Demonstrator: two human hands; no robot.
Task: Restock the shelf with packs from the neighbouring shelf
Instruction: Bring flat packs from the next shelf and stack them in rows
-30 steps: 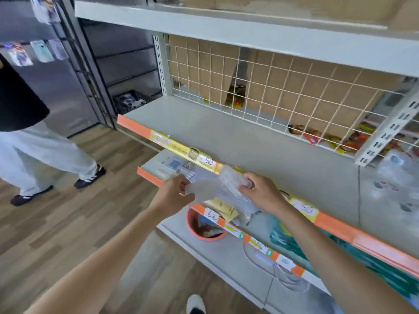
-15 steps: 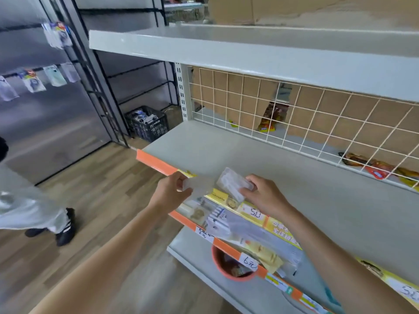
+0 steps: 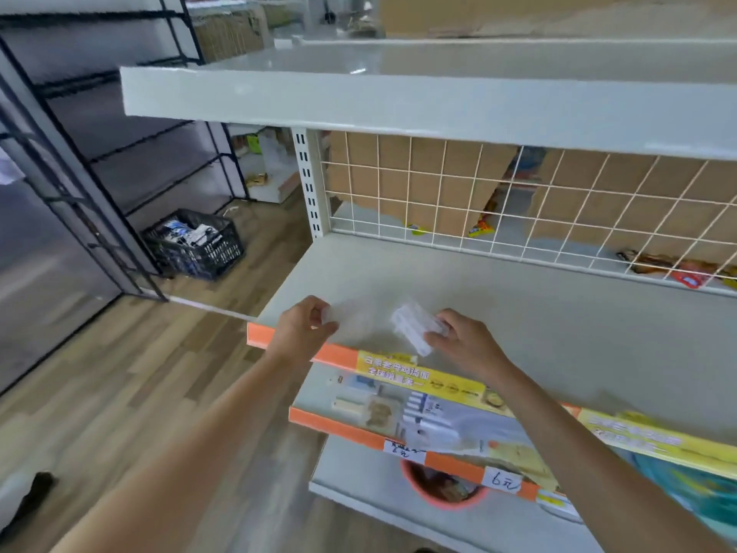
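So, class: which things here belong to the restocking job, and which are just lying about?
Job:
clear pack
left hand
right hand
grey shelf

Lying about:
black crate
pink bowl
snack packets behind the wire grid

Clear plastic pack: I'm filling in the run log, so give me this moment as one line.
left hand: holds clear plastic pack | right hand: holds same pack | pack: over grey shelf front | placement: unclear

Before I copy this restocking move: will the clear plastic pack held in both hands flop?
Probably: the clear plastic pack spans left hand to right hand, thin film. Likely light. White contents look stiffer.
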